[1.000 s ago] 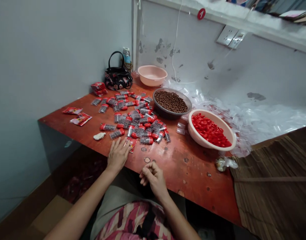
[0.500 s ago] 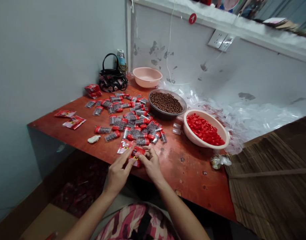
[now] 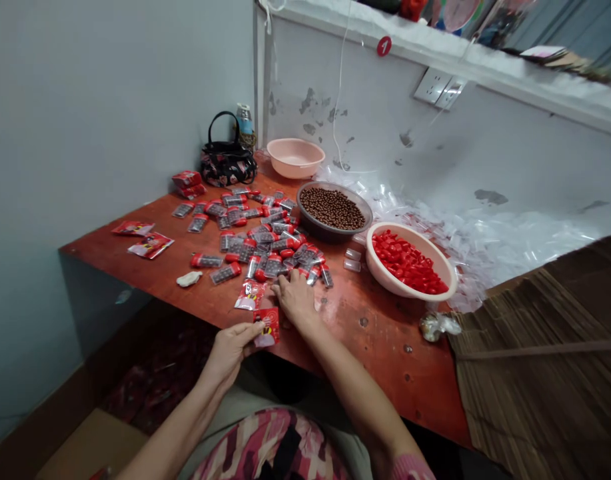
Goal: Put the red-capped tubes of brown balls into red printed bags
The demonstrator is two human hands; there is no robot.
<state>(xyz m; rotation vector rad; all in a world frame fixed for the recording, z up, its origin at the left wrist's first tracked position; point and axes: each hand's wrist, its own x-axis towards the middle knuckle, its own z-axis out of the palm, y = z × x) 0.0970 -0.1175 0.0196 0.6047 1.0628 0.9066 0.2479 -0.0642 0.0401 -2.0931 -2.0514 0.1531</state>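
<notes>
My left hand point(image 3: 230, 350) pinches a small red printed packet point(image 3: 268, 327) by its left side, just above the table's front edge. A second such packet point(image 3: 249, 295) lies flat just beyond it. At the near edge of a pile of clear tubes with red caps point(image 3: 272, 265), full of dark beads, I have my right hand point(image 3: 296, 297). Its fingers are bent down over the tubes, and what lies under them is hidden. One tube point(image 3: 225, 273) lies left of the packets, beside a crumpled white scrap point(image 3: 188, 279).
Behind the pile stand a bowl of brown beads point(image 3: 332, 207), a basin of red caps point(image 3: 410, 261) and a pink basin point(image 3: 296, 159). Clear plastic pieces point(image 3: 525, 243) heap along the wall. More packets point(image 3: 150, 245), a handbag point(image 3: 228, 163) and stacked cardboard point(image 3: 545, 353) flank the table.
Both hands came together on a packet half a second ago. Now my left hand alone holds it, nearer the table edge. My right hand has moved forward to the pile.
</notes>
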